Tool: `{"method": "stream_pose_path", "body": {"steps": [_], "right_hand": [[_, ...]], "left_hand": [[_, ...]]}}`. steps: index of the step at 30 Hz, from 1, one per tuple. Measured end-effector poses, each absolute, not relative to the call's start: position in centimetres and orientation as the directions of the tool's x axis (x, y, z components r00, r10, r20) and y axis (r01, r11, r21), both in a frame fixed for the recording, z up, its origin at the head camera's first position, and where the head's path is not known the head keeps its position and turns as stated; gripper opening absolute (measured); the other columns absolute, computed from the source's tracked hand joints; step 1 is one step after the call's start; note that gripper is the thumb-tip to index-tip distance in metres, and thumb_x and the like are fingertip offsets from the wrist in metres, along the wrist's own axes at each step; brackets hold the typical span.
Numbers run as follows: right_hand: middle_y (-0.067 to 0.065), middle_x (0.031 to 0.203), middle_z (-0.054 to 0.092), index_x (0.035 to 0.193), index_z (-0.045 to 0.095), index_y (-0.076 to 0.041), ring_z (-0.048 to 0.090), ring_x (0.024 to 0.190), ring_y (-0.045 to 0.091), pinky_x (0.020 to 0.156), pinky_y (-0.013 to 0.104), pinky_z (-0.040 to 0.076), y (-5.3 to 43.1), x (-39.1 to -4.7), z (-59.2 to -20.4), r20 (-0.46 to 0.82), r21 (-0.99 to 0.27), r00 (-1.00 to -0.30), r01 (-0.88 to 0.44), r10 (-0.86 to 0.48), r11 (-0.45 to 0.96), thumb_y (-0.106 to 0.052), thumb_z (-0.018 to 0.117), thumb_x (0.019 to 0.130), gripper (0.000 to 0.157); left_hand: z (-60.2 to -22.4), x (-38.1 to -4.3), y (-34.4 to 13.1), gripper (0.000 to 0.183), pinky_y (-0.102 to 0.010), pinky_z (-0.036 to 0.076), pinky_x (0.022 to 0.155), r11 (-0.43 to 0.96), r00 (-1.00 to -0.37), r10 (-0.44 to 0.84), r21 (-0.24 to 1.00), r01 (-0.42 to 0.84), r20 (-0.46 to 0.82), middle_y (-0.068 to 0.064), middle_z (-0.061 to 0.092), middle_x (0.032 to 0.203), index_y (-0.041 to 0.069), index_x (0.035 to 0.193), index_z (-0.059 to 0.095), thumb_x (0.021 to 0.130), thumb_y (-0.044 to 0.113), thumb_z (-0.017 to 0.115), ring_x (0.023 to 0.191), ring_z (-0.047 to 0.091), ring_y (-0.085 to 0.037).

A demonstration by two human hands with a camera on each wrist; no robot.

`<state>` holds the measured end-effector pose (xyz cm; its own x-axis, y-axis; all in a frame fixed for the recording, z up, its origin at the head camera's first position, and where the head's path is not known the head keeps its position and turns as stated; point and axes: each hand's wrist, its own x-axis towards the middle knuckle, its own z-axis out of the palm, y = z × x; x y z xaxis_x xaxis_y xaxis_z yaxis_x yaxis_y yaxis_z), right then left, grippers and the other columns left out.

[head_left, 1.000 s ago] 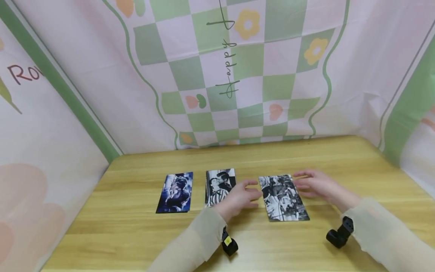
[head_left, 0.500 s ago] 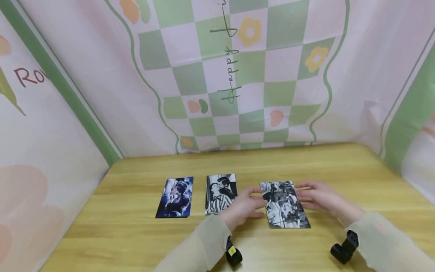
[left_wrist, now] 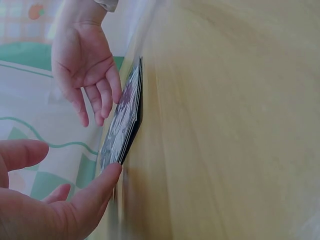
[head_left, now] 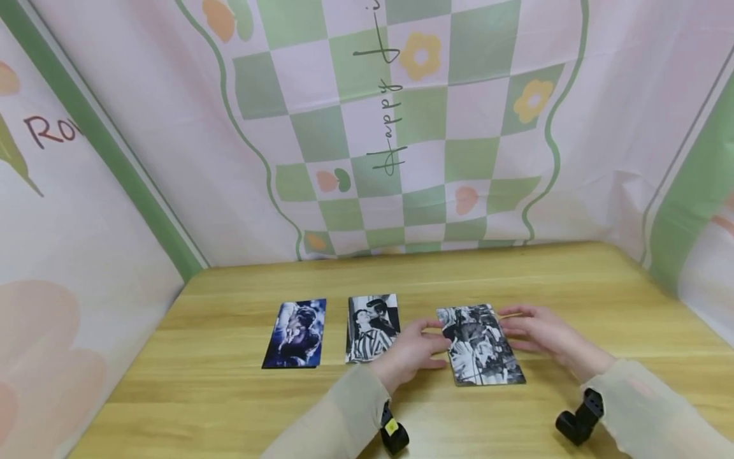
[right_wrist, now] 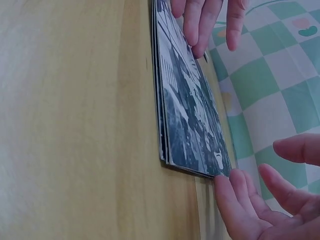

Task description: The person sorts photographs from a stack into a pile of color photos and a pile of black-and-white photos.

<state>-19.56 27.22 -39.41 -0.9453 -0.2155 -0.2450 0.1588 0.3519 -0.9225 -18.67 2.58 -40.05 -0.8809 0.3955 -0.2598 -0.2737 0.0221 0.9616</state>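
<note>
A small stack of black-and-white photo cards (head_left: 482,347) lies on the table between my hands, its layered edges showing in the left wrist view. My left hand (head_left: 410,354) is at the stack's left edge, the fingertips touching it with fingers extended. At the opposite edge rests my right hand (head_left: 541,333), fingers loosely straight; in the right wrist view its fingertips (right_wrist: 223,186) meet the stack's side. Neither hand curls round the cards. Left of my left hand is a second black-and-white card pile (head_left: 373,325), partly covered by that hand. A blue-toned card pile (head_left: 295,335) lies farther left.
The wooden table (head_left: 201,401) ends at a patterned cloth backdrop (head_left: 424,153), with cloth walls at both sides. Black wrist cameras (head_left: 579,421) hang beneath both sleeves.
Both hands have closed in slightly on the right-hand stack, the left one shifting right to its edge. The view tilted a little earlier on; the cards stay nearly in place.
</note>
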Motion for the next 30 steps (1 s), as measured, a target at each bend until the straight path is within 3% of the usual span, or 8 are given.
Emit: {"method": "stream_pose_path", "body": {"steps": [7, 17, 20, 25, 28, 30], "right_hand": [[0.025, 0.115, 0.058, 0.13, 0.029, 0.023, 0.061, 0.094, 0.012, 0.087, 0.035, 0.056, 27.6, -19.6, -39.4, -0.219, -0.933, -0.959, 0.152, -0.178, 0.327, -0.007, 0.05, 0.094, 0.051], [0.033, 0.125, 0.047, 0.135, 0.027, 0.019, 0.059, 0.091, 0.006, 0.087, 0.03, 0.057, 27.6, -19.4, -39.6, -0.23, -0.93, -0.967, 0.185, -0.11, 0.316, -0.008, 0.053, 0.094, 0.055], [0.024, 0.119, 0.053, 0.138, 0.026, 0.016, 0.059, 0.085, 0.003, 0.081, 0.024, 0.057, 27.5, -19.4, -39.8, -0.252, -0.925, -0.965, 0.218, -0.073, 0.312, -0.01, 0.058, 0.092, 0.061], [-0.007, 0.096, 0.062, 0.141, 0.025, 0.012, 0.059, 0.074, 0.001, 0.067, 0.018, 0.055, 27.5, -19.6, -40.1, -0.268, -0.925, -0.963, 0.246, -0.039, 0.288, -0.009, 0.064, 0.088, 0.069], [-0.014, 0.086, 0.061, 0.14, 0.027, 0.012, 0.06, 0.073, 0.002, 0.066, 0.017, 0.055, 27.4, -19.7, -40.3, -0.267, -0.934, -0.962, 0.245, -0.052, 0.262, -0.008, 0.065, 0.087, 0.069], [-0.012, 0.089, 0.063, 0.14, 0.027, 0.012, 0.06, 0.074, 0.002, 0.067, 0.018, 0.055, 27.2, -19.7, -40.3, -0.267, -0.935, -0.962, 0.242, -0.065, 0.258, -0.009, 0.066, 0.087, 0.069]], "left_hand": [[-39.9, -18.7, 3.0, 0.042, -0.04, 0.057, 0.085, 0.025, -0.891, 0.375, 0.964, -0.265, -0.255, -0.015, 0.058, 0.11, -0.004, 0.13, 0.047, 0.09, -0.001, 0.057, 0.106, 0.059, -0.028], [-39.8, -18.3, 3.3, 0.038, -0.039, 0.057, 0.086, -0.015, -0.908, 0.344, 0.966, -0.259, -0.238, -0.019, 0.056, 0.117, -0.005, 0.127, 0.049, 0.09, -0.001, 0.057, 0.103, 0.06, -0.026], [-39.9, -18.3, 3.7, 0.038, -0.039, 0.058, 0.084, -0.036, -0.917, 0.328, 0.967, -0.254, -0.229, -0.019, 0.056, 0.117, -0.005, 0.125, 0.051, 0.088, -0.004, 0.058, 0.101, 0.061, -0.025], [-40.1, -18.4, 4.1, 0.04, -0.039, 0.057, 0.085, -0.089, -0.924, 0.318, 0.963, -0.253, -0.213, -0.02, 0.055, 0.119, -0.005, 0.125, 0.05, 0.086, -0.007, 0.058, 0.099, 0.062, -0.026], [-40.2, -18.6, 3.9, 0.044, -0.037, 0.057, 0.085, -0.131, -0.932, 0.306, 0.961, -0.243, -0.194, -0.02, 0.056, 0.118, -0.006, 0.127, 0.049, 0.084, -0.01, 0.058, 0.096, 0.063, -0.025], [-40.1, -18.8, 3.8, 0.049, -0.034, 0.058, 0.084, -0.142, -0.94, 0.285, 0.962, -0.235, -0.187, -0.019, 0.058, 0.115, -0.007, 0.13, 0.048, 0.083, -0.014, 0.058, 0.093, 0.064, -0.023]]}}
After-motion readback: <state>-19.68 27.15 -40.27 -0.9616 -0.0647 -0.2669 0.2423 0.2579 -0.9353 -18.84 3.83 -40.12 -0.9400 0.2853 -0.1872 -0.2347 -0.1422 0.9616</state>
